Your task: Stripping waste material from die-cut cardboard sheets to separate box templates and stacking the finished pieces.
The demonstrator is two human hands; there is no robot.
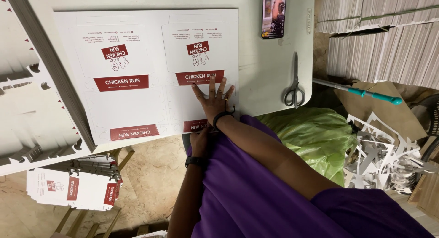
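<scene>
Head view. Right hand [214, 97] flat, fingers spread, palm pressed on printed sheet [146, 69], near its right edge and front corner. Holding nothing, just pinning. Dark band on wrist. Left hand [200, 141] just behind the right, at sheet's front edge where it overhangs the table [270, 69]; fingers mostly hidden under edge and purple sleeve, so grip cannot be told, likely curled at the edge. Watch on that wrist.

Sheet: white die-cut card with two box blanks side by side, red panels, lying on top of a stack. Scissors [294, 85] well to the right of the right hand, closed, untouched. Phone [274, 13] beyond and right, at table's far side. Loose blanks [73, 188] lower left, below table level. Green bag [315, 133] right of forearm. Scrap trimmings [388, 160] farther right on floor. More stacked card [384, 32] top right.

Step, as judged: steadying right-hand blank while front edge gets worked loose or punched out. Next move likely needs downward pressure kept on the palm and a firm pull or tear at the front edge, along the die-cut line, without creasing the panel.
</scene>
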